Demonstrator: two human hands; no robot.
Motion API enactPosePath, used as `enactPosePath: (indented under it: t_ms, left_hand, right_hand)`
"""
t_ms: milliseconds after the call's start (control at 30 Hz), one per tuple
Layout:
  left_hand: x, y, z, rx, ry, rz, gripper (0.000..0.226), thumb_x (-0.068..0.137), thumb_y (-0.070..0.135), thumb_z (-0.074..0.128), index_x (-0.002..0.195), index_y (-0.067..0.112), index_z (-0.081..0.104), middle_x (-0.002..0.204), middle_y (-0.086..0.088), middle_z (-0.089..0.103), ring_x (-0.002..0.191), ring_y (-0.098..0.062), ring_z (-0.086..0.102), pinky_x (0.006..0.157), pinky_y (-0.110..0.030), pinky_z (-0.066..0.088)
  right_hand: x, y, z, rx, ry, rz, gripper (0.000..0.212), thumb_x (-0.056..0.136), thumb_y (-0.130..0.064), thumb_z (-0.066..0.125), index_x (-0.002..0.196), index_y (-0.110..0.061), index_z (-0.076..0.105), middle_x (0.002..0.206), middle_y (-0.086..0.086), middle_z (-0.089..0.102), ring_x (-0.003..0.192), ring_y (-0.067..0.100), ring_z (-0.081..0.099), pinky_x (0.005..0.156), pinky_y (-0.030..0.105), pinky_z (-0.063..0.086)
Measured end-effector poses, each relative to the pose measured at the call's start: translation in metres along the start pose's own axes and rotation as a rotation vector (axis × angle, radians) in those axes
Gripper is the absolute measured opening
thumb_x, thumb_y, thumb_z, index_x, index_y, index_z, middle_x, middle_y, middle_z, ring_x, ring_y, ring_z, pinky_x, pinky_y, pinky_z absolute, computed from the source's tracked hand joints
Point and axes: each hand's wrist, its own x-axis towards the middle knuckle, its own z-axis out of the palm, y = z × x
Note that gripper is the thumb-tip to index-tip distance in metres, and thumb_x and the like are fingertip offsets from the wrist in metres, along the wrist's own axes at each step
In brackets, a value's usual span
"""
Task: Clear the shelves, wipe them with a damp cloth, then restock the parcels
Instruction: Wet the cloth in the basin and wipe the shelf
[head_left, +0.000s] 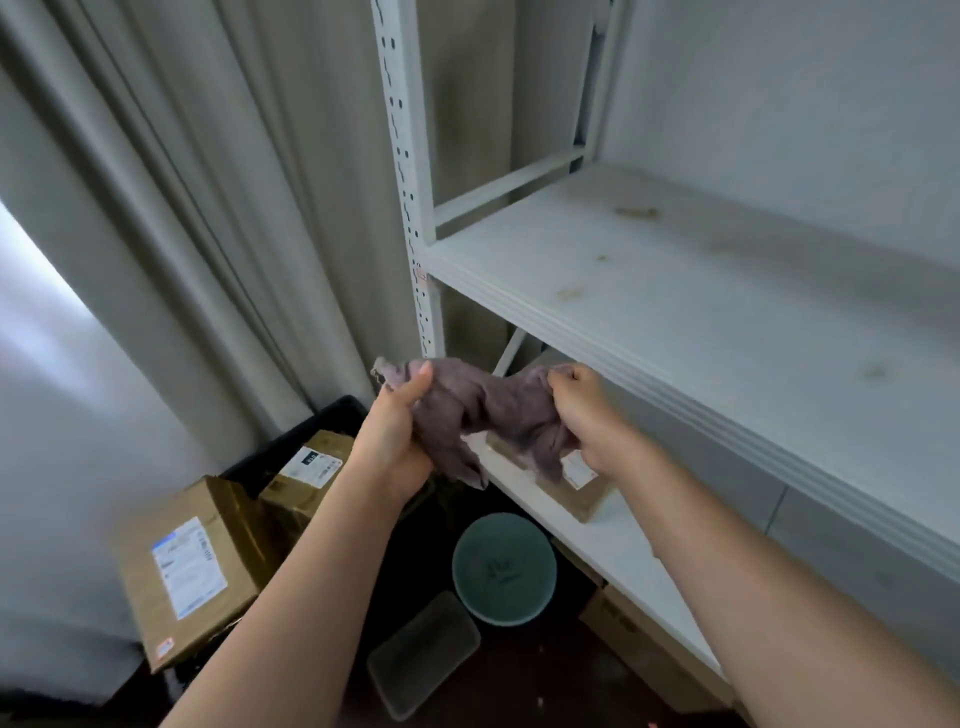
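A mauve cloth (478, 410) is stretched and twisted between my two hands in front of the white shelf unit. My left hand (395, 431) grips its left end and my right hand (587, 415) grips its right end. The upper shelf (701, 312) is bare and shows brownish stains. On the lower shelf (613, 540) lies a flat brown parcel (582, 493), partly hidden behind the cloth. Two cardboard parcels with labels (187, 571) (306, 473) sit in a black crate at the lower left.
A green bucket (504, 569) stands on the dark floor below my hands, with a clear plastic lid or tray (423, 652) beside it. Another cardboard box (644, 644) sits under the lower shelf. Grey curtains (234, 208) hang at the left.
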Motion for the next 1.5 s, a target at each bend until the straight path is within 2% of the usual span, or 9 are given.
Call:
enactPosePath:
  t_ms: [233, 400, 533, 733, 800, 1100, 1333, 1433, 1500]
  left_hand:
    - [-0.032, 0.012, 0.090, 0.150, -0.153, -0.016, 0.035, 0.099, 0.022, 0.050, 0.134, 0.022, 0.052, 0.121, -0.021, 0.063, 0.103, -0.032, 0.066, 0.075, -0.042, 0.057]
    - [-0.063, -0.010, 0.170, 0.231, -0.303, -0.094, 0.031, 0.102, 0.031, 0.039, 0.126, 0.023, 0.056, 0.100, -0.022, 0.064, 0.077, -0.029, 0.069, 0.051, -0.031, 0.053]
    - [-0.094, -0.043, 0.224, 0.259, -0.464, -0.217, 0.031, 0.099, 0.027, 0.043, 0.109, 0.009, 0.066, 0.099, -0.021, 0.071, 0.087, -0.028, 0.071, 0.077, -0.038, 0.052]
    - [-0.118, -0.120, 0.292, 0.357, -0.652, -0.268, 0.019, 0.098, 0.017, 0.047, 0.105, 0.006, 0.061, 0.112, -0.013, 0.065, 0.113, -0.024, 0.060, 0.105, -0.038, 0.042]
    - [-0.124, -0.149, 0.314, 0.408, -0.690, -0.270, 0.023, 0.099, 0.014, 0.045, 0.114, 0.004, 0.060, 0.122, -0.014, 0.063, 0.120, -0.024, 0.058, 0.107, -0.040, 0.040]
    - [-0.176, -0.278, 0.404, 0.708, -0.902, -0.227, 0.031, 0.098, 0.011, 0.046, 0.124, 0.000, 0.057, 0.118, -0.025, 0.064, 0.103, -0.040, 0.062, 0.089, -0.061, 0.046]
    - [-0.225, -0.381, 0.454, 1.045, -1.082, -0.051, 0.025, 0.089, 0.001, 0.050, 0.107, 0.001, 0.067, 0.098, -0.012, 0.067, 0.087, -0.021, 0.058, 0.079, -0.032, 0.046]
    - [-0.236, -0.412, 0.463, 1.208, -1.192, -0.058, 0.033, 0.089, 0.005, 0.052, 0.108, 0.023, 0.072, 0.105, 0.000, 0.065, 0.094, -0.012, 0.057, 0.083, -0.026, 0.045]
    - [-0.238, -0.426, 0.466, 1.220, -1.170, 0.000, 0.032, 0.091, 0.006, 0.052, 0.107, 0.025, 0.071, 0.102, 0.005, 0.063, 0.092, -0.010, 0.055, 0.079, -0.019, 0.045]
  right_hand:
    - [-0.034, -0.027, -0.077, -0.091, -0.032, 0.087, 0.072, 0.087, -0.071, 0.039, 0.147, -0.035, 0.023, 0.153, 0.006, 0.033, 0.137, 0.033, 0.037, 0.108, 0.048, 0.035]
    - [-0.064, -0.026, -0.135, 0.303, -0.219, 0.396, 0.080, 0.091, -0.072, 0.029, 0.153, -0.022, 0.022, 0.160, 0.017, 0.016, 0.139, 0.051, 0.026, 0.092, 0.069, 0.043]
    - [-0.091, -0.028, -0.180, 0.882, -0.424, 0.324, 0.072, 0.096, -0.062, 0.030, 0.119, -0.001, 0.061, 0.117, 0.026, 0.063, 0.106, 0.041, 0.063, 0.092, 0.059, 0.042]
    - [-0.117, -0.012, -0.259, 1.044, -0.020, 0.063, 0.043, 0.103, -0.022, 0.030, 0.075, -0.008, 0.059, 0.057, 0.007, 0.062, 0.062, 0.020, 0.058, 0.066, 0.031, 0.046]
    - [-0.131, 0.006, -0.296, 1.103, 0.113, 0.022, 0.034, 0.102, -0.017, 0.031, 0.079, -0.008, 0.053, 0.062, 0.008, 0.061, 0.056, 0.020, 0.058, 0.057, 0.026, 0.048]
    - [-0.175, 0.073, -0.444, 1.367, 0.416, -0.213, 0.040, 0.100, -0.030, 0.037, 0.114, -0.003, 0.063, 0.109, 0.015, 0.070, 0.099, 0.028, 0.068, 0.092, 0.037, 0.054]
    - [-0.226, 0.125, -0.562, 0.562, 1.412, -0.463, 0.021, 0.098, -0.007, 0.047, 0.113, -0.006, 0.061, 0.096, 0.002, 0.063, 0.088, 0.012, 0.060, 0.087, 0.027, 0.049]
    - [-0.250, 0.152, -0.609, 0.117, 1.496, -0.523, 0.025, 0.098, -0.011, 0.047, 0.117, -0.016, 0.061, 0.109, -0.006, 0.065, 0.102, 0.003, 0.060, 0.097, 0.020, 0.046]
    - [-0.256, 0.174, -0.640, -0.215, 1.355, -0.294, 0.025, 0.092, -0.022, 0.046, 0.110, -0.022, 0.064, 0.102, -0.007, 0.065, 0.100, 0.013, 0.061, 0.095, 0.036, 0.049]
